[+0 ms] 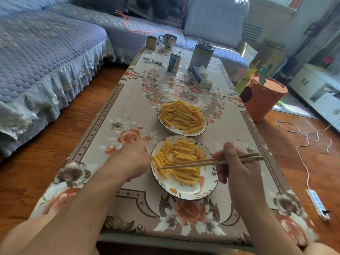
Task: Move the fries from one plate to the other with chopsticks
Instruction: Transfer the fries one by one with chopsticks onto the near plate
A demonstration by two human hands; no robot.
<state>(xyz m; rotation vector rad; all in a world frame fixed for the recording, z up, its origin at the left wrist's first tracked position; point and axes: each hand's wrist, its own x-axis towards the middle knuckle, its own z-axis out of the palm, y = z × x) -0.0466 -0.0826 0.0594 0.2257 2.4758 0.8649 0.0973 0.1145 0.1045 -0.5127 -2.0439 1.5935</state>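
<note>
Right grip: right hand (237,162) is clamping the wooden chopsticks (202,162).
Left grip: left hand (134,159) is resting curled beside the near floral plate (185,192); contents unclear.
Fries: yellow crinkle-cut fries (180,159) are lying on both plates.

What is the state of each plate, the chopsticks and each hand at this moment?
near plate: partly filled with fries
far plate: heaped with fries
chopsticks: held, tips low over the near plate
right hand: grips the chopsticks
left hand: at the near plate's left rim

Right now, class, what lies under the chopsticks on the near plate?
Crinkle-cut fries lie under the chopsticks, on the near plate. The plate's pattern beneath that pile is covered.
</note>
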